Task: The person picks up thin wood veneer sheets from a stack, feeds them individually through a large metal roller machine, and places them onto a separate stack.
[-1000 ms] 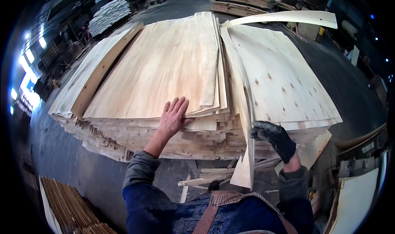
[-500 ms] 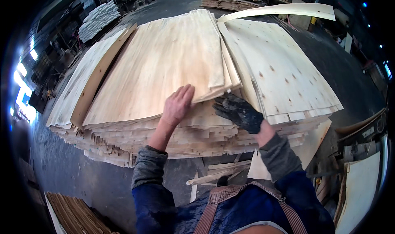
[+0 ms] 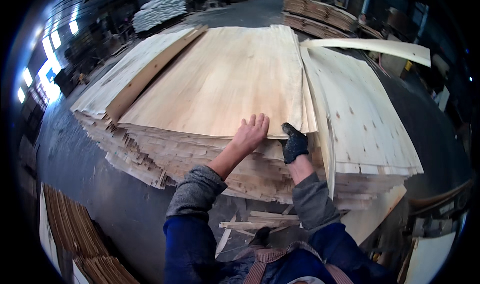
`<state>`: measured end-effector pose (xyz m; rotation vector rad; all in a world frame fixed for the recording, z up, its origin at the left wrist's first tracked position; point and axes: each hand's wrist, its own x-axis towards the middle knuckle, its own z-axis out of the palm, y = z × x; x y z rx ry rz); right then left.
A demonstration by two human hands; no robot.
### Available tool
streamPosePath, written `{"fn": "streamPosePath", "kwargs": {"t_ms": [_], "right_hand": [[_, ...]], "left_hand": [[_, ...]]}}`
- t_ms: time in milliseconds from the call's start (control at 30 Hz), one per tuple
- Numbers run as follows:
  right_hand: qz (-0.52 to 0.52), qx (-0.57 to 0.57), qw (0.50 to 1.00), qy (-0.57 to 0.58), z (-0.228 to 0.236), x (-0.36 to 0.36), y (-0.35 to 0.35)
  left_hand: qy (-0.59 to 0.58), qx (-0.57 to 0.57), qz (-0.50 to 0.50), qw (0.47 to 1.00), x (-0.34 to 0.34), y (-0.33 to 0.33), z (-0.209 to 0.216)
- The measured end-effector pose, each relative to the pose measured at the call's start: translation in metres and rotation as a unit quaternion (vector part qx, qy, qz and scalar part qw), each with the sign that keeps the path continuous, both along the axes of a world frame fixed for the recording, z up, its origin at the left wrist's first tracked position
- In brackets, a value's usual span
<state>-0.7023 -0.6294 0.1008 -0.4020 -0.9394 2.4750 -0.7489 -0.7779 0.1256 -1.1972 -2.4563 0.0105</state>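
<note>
A wide, pale wood veneer sheet (image 3: 215, 84) lies on top of a tall stack of veneer (image 3: 210, 156) in front of me. My left hand (image 3: 251, 133), bare, rests on the sheet's near edge with its fingers stretched out flat. Just to its right, my right hand (image 3: 294, 144) in a black glove pinches the same edge near the corner. Its thumb is on top, and its other fingers are hidden below. Along the sheet's right side, layered edges overlap beside a knotty veneer sheet (image 3: 360, 109).
A narrow board (image 3: 150, 74) lies along the stack's left part. A curved veneer strip (image 3: 375, 46) sticks out at the far right. Wood scraps (image 3: 260, 221) lie on the floor by my feet. More veneer stacks (image 3: 70, 224) stand at lower left, white sacks (image 3: 159, 11) farther back.
My right hand has turned from reaching under the lifted corner to pinching the edge. The corner now lies flatter, and a narrow strip beside it tilts down over the near edge. The view has shifted.
</note>
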Motion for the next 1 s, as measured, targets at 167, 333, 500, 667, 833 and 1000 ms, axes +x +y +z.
{"fn": "streamPosePath", "kwargs": {"t_ms": [167, 333, 500, 667, 833, 1000], "right_hand": [[0.006, 0.061, 0.998, 0.016, 0.012, 0.077, 0.001], [0.022, 0.066, 0.995, -0.071, 0.025, 0.212, 0.074], [-0.128, 0.663, 0.737, 0.030, 0.000, 0.372, 0.159], [-0.130, 0.768, 0.626, -0.043, -0.042, 0.546, 0.220], [-0.196, 0.425, 0.881, -0.068, -0.014, 0.599, 0.135], [-0.241, 0.307, 0.919, -0.051, 0.022, 0.599, 0.085]], "left_hand": [[0.040, 0.024, -0.014, 0.999, 0.075, -0.008, 0.013], [-0.312, 0.113, -0.110, 0.937, 0.189, -0.030, 0.063], [-0.204, 0.083, 0.201, 0.954, 0.250, -0.185, 0.036], [-0.270, 0.055, 0.409, 0.870, 0.368, -0.252, -0.032], [-0.316, 0.117, 0.385, 0.859, 0.470, -0.246, -0.113], [-0.325, 0.374, 0.314, 0.810, 0.388, -0.327, -0.138]]}}
